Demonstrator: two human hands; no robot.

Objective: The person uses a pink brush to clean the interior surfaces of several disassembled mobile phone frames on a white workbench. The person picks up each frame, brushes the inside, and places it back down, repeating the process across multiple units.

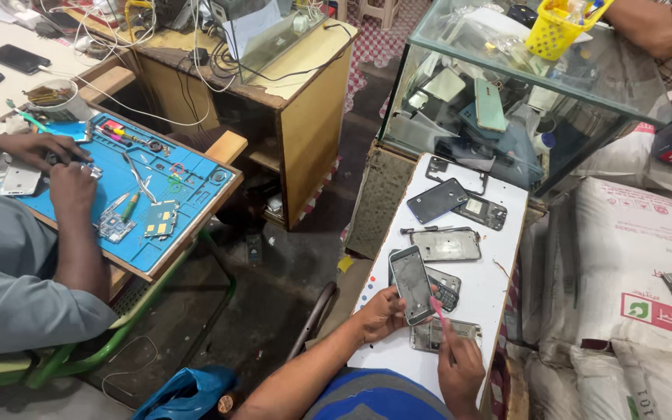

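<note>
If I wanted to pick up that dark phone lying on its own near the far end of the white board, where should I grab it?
Take the dark phone by its two long edges, coming straight down from above. It lies flat and slanted on the white board, so only its thin sides offer a pinch. The opened phone frame sits close on its right; the left and near edges look freer. This is a judgement from a single view.

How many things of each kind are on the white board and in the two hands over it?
touchscreen phones: 2, one in the left hand, one on the white board
keypad phone: 1
open phone housings: 4
screwdriver: 1
pink tool, in the right hand: 1
Total: 9
</note>
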